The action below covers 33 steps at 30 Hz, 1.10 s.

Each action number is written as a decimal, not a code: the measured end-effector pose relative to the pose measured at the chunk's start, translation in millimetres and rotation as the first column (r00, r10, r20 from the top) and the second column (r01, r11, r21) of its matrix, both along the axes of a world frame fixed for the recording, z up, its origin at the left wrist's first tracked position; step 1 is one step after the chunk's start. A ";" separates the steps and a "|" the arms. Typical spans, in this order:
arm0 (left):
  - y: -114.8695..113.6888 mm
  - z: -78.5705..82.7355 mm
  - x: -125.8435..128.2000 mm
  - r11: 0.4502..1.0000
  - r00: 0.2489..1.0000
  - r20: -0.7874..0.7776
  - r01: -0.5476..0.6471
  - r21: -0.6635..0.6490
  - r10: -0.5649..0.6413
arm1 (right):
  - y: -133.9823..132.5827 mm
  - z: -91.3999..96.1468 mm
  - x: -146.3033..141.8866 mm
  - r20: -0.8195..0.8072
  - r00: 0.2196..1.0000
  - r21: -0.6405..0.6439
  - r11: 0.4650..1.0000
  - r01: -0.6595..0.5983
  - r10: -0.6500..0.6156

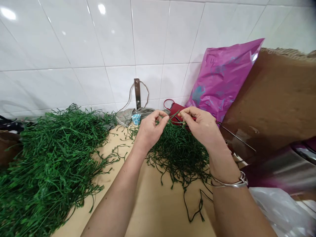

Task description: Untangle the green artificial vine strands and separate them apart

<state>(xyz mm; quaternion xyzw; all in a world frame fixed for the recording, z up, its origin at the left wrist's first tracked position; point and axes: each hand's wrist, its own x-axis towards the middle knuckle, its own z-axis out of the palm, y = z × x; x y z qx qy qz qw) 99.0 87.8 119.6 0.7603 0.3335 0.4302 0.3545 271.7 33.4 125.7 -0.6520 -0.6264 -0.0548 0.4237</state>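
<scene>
Between my two hands, above the table, stretches a thin green artificial stem (174, 116). My left hand (153, 126) pinches one end of it between thumb and fingertips. At the other end, my right hand (198, 123) pinches it the same way; a bracelet circles that wrist. Beneath both hands lies a tangled dark green pile of stems (182, 154), partly covered by my hands and right forearm. A larger, brighter green heap of stems (56, 154) spreads over the table's left side.
Along the tiled wall (93, 49) are a dark metal strip (137, 93), grey cloth, a small blue-white packet (136, 119) and a red pouch (174, 108). A pink plastic bag (222, 77) leans against brown cardboard (276, 98) at right. Clear plastic (278, 207) lies near the front right.
</scene>
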 end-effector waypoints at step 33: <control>-11.8 -0.1 9.0 0.940 0.973 -0.142 0.213 0.265 -0.181 | -13.3 9.2 5.0 -0.200 0.951 -0.175 0.946 -0.271 0.235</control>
